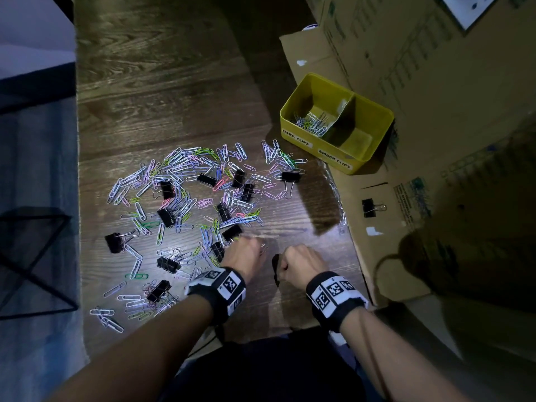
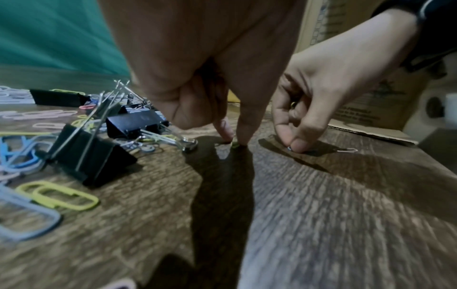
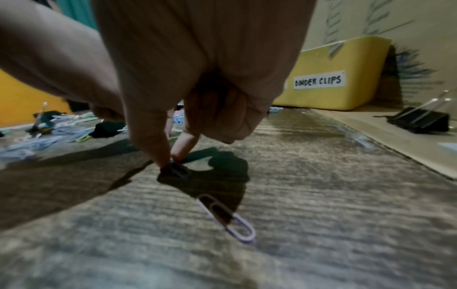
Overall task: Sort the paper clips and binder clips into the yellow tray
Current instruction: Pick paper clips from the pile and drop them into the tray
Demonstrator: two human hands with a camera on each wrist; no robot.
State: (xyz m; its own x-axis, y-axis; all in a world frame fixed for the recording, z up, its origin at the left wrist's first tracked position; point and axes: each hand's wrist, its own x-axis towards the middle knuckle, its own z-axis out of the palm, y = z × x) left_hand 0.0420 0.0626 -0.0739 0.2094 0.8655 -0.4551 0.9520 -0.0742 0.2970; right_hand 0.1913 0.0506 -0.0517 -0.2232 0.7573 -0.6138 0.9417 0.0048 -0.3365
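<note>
Many coloured paper clips (image 1: 185,175) and black binder clips (image 1: 166,217) lie scattered on the wooden surface. The yellow tray (image 1: 374,158) stands at the right on cardboard, with paper clips (image 1: 311,124) in its compartment labelled for them; the binder-clip side looks bare. My left hand (image 1: 246,253) has thumb and forefinger tips down on the wood, pinching a small greenish paper clip (image 2: 235,145). My right hand (image 1: 295,262) pinches a dark-looking paper clip (image 3: 176,170) against the surface. A lilac paper clip (image 3: 227,215) lies loose just nearer the right wrist camera.
A flattened cardboard sheet (image 1: 391,256) runs along the right, with one binder clip (image 1: 369,207) lying on it. Large cardboard boxes (image 1: 435,68) stand behind the tray. Two binder clips (image 2: 94,156) sit just left of my left hand. A black wire frame (image 1: 37,256) is at far left.
</note>
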